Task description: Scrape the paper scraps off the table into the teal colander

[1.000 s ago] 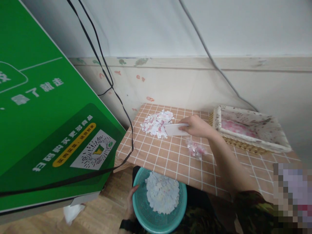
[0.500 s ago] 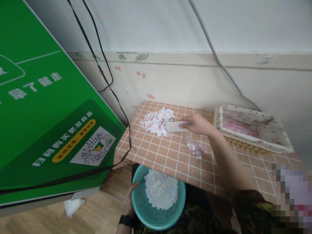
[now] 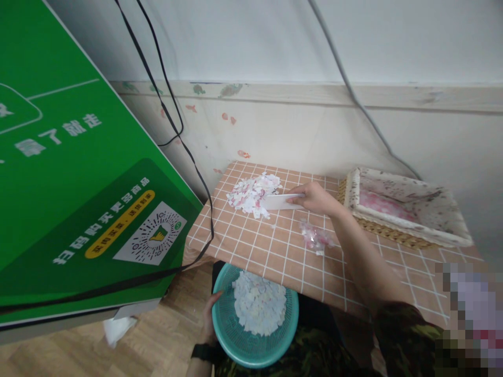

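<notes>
My right hand (image 3: pixel 313 199) pinches a flat white card-like piece (image 3: pixel 281 202) over the table. The piece's left end meets a heap of small white and pinkish paper scraps (image 3: pixel 251 193). Below the table edge, my left hand (image 3: pixel 212 310) grips the left rim of a teal plastic basket (image 3: pixel 288 343); its thumb shows on the rim and the other fingers are hidden beneath. Inside the basket lies a mound of whitish paper scraps (image 3: pixel 259 303). A clear plastic packet with pink bits (image 3: pixel 315 238) rests on the tablecloth, just left of my right forearm.
The table (image 3: pixel 251 241) wears a brown checked cloth. At its back right stands a lined wicker basket (image 3: pixel 396 238) with pink material inside. A green panel (image 3: pixel 78 199) fills the left, with a black strap (image 3: pixel 202 183) hanging before it. A white bag (image 3: pixel 118 330) lies on the floor.
My right hand and the white piece have shifted slightly left, further into the edge of the scrap heap. My left hand still holds the teal basket.
</notes>
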`<control>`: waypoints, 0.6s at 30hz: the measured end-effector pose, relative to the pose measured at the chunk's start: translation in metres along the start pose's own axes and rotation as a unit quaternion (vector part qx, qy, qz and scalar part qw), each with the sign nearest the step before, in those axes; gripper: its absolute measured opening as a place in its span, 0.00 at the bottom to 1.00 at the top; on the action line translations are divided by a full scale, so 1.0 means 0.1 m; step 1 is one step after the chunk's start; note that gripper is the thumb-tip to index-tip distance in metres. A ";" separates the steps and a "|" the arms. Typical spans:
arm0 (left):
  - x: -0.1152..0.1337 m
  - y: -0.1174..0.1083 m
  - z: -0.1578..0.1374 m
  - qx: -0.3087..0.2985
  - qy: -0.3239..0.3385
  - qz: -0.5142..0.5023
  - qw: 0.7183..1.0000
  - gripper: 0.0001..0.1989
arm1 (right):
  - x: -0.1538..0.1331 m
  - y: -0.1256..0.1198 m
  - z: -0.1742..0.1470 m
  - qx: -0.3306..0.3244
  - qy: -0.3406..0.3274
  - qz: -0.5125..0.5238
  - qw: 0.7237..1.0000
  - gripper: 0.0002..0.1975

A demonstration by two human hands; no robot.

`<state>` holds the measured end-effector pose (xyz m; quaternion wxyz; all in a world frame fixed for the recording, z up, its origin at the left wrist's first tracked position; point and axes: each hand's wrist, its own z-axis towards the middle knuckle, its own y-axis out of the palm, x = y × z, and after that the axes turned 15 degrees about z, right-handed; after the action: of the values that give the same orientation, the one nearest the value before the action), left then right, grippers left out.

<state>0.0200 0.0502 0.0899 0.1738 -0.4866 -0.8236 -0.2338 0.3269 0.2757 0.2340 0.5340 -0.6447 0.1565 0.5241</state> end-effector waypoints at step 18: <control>0.01 0.00 -0.03 0.007 0.013 0.007 1.000 0.14 | 0.11 -0.12 -0.05 -0.016 0.034 0.006 0.999 0.10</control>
<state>0.0201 0.0491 0.0927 0.1889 -0.4879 -0.8196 -0.2334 0.3424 0.2801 0.2304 0.5148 -0.6699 0.1701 0.5072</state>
